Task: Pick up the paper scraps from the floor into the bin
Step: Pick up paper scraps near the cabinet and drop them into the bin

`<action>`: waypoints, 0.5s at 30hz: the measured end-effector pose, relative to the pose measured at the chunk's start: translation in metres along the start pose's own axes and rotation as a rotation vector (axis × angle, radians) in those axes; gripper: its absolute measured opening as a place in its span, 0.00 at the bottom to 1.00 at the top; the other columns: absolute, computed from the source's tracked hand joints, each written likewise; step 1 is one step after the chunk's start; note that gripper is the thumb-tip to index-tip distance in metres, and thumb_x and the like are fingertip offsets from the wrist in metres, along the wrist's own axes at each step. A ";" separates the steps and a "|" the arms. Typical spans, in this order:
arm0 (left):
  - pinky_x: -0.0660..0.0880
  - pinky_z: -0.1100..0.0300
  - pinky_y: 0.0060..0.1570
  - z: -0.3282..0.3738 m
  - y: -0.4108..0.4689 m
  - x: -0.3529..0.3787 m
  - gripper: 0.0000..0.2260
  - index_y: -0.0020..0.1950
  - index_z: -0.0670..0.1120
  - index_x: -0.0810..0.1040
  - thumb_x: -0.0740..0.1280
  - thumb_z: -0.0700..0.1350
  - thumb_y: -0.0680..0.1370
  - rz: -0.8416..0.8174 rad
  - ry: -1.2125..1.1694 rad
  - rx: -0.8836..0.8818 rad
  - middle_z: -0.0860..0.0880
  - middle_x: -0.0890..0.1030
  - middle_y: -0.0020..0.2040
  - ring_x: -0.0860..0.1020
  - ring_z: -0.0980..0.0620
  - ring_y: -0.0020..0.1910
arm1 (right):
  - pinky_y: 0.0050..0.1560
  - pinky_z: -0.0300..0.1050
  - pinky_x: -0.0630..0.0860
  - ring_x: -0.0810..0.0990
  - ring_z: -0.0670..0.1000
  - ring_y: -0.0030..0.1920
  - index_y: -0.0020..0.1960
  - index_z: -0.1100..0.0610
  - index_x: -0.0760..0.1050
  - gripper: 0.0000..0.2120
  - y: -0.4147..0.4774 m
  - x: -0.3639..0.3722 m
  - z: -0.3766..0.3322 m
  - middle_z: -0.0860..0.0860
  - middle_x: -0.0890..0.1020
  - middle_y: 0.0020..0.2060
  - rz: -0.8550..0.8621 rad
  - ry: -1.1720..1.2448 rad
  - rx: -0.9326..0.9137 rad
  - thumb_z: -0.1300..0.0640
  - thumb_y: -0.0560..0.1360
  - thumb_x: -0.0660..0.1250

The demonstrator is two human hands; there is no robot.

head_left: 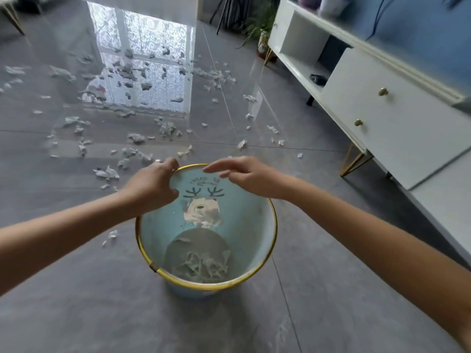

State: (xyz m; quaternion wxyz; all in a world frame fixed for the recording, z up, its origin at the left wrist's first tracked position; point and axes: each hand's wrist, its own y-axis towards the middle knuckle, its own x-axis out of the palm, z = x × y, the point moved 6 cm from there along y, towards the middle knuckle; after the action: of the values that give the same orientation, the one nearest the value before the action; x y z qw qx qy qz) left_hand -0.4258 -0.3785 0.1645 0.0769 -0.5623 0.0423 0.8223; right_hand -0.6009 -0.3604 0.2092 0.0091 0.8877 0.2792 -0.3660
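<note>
1. Round pale-blue bin (pixel 251 217), smooth inside wall printed with a cartoon deer, thin gold rim (pixel 274 225); upright on the floor, centre, under both hands.
2. At its bottom, a heap (pixel 201 267) of crumpled grey-white paper.
3. Small torn, crumpled white scraps (pixel 107 172) strewn widely beyond the bin, thickest to the left and far ahead, a few just left of it.
4. On the far-left rim, the left hand (pixel 153 187): fingers curled over the edge, gripping it, thumb inside.
5. Over the far rim, the right hand (pixel 244 177): fingers loosely straight, slightly spread, holding nothing; touching the rim or not, cannot tell.
6. Glossy grey floor (pixel 76 289) of large tiles with thin seams, mirroring a bright patterned window (pixel 142 72).
7. Along the right, a long, low white cabinet (pixel 407 138) on slim gold legs, with two brass knobs (pixel 382 91) and an open shelf holding a small dark thing (pixel 318 79).
8. At its far end, a green potted plant (pixel 260 29); blue wall above.
9. Bare forearms reaching in from both lower corners, the left one covering part of the bin's left rim.
</note>
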 end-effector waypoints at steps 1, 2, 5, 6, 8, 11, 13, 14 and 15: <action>0.70 0.58 0.43 -0.008 0.000 0.005 0.15 0.57 0.45 0.74 0.68 0.42 0.71 -0.047 -0.056 -0.052 0.41 0.78 0.55 0.77 0.41 0.53 | 0.59 0.47 0.74 0.76 0.53 0.61 0.61 0.49 0.74 0.19 0.002 -0.007 0.002 0.50 0.77 0.61 0.122 -0.052 -0.008 0.64 0.75 0.57; 0.73 0.58 0.44 -0.017 -0.003 0.009 0.11 0.53 0.45 0.76 0.67 0.40 0.72 -0.094 -0.154 -0.103 0.41 0.80 0.53 0.78 0.41 0.50 | 0.59 0.44 0.71 0.74 0.51 0.61 0.62 0.50 0.73 0.20 0.004 -0.012 0.004 0.50 0.76 0.61 0.218 -0.165 0.011 0.64 0.74 0.59; 0.79 0.47 0.47 -0.035 -0.012 0.006 0.07 0.47 0.44 0.80 0.66 0.34 0.72 -0.155 -0.479 -0.220 0.41 0.83 0.45 0.82 0.42 0.44 | 0.62 0.45 0.67 0.69 0.55 0.65 0.71 0.52 0.62 0.28 0.012 -0.018 0.016 0.54 0.69 0.66 0.251 -0.488 0.203 0.62 0.72 0.62; 0.79 0.45 0.47 -0.041 -0.016 -0.005 0.07 0.46 0.43 0.80 0.65 0.33 0.73 -0.127 -0.515 -0.248 0.41 0.83 0.44 0.82 0.42 0.43 | 0.62 0.46 0.68 0.70 0.55 0.65 0.72 0.53 0.61 0.28 0.016 -0.020 0.015 0.55 0.69 0.66 0.253 -0.470 0.247 0.61 0.72 0.62; 0.80 0.45 0.43 -0.051 -0.031 -0.031 0.07 0.45 0.43 0.79 0.65 0.32 0.74 -0.078 -0.578 -0.308 0.41 0.83 0.41 0.82 0.44 0.39 | 0.59 0.45 0.70 0.74 0.55 0.61 0.70 0.54 0.64 0.25 0.026 -0.024 0.003 0.55 0.72 0.63 0.272 -0.358 0.252 0.59 0.74 0.63; 0.80 0.56 0.27 -0.079 -0.069 -0.078 0.11 0.41 0.43 0.77 0.62 0.28 0.75 0.048 -0.686 -0.443 0.45 0.82 0.32 0.80 0.54 0.26 | 0.49 0.42 0.73 0.78 0.53 0.51 0.60 0.55 0.73 0.15 0.048 -0.016 -0.036 0.55 0.79 0.54 0.207 -0.117 0.195 0.57 0.73 0.64; 0.77 0.62 0.22 -0.103 -0.098 -0.106 0.11 0.41 0.42 0.77 0.61 0.27 0.74 0.116 -0.668 -0.530 0.50 0.81 0.27 0.79 0.54 0.23 | 0.44 0.46 0.76 0.79 0.55 0.46 0.52 0.56 0.76 0.10 0.062 -0.001 -0.069 0.55 0.80 0.47 0.164 -0.077 0.127 0.57 0.72 0.63; 0.77 0.62 0.23 -0.119 -0.119 -0.123 0.11 0.42 0.41 0.78 0.62 0.27 0.73 0.165 -0.631 -0.584 0.49 0.81 0.28 0.79 0.51 0.24 | 0.39 0.47 0.76 0.79 0.55 0.43 0.49 0.57 0.76 0.09 0.070 0.010 -0.093 0.55 0.80 0.42 0.140 -0.062 0.078 0.56 0.71 0.62; 0.78 0.60 0.26 -0.131 -0.134 -0.134 0.10 0.43 0.40 0.78 0.63 0.27 0.73 0.197 -0.609 -0.624 0.47 0.82 0.30 0.79 0.49 0.26 | 0.35 0.45 0.75 0.78 0.55 0.39 0.47 0.57 0.76 0.08 0.074 0.018 -0.109 0.54 0.78 0.38 0.135 -0.040 0.048 0.56 0.71 0.62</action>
State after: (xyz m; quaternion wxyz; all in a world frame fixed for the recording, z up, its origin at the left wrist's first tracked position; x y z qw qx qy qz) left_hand -0.2342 -0.2781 0.2437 -0.1660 -0.2840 -0.1790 0.9272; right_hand -0.4827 -0.3899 0.2632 0.0182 0.8969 0.2095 -0.3889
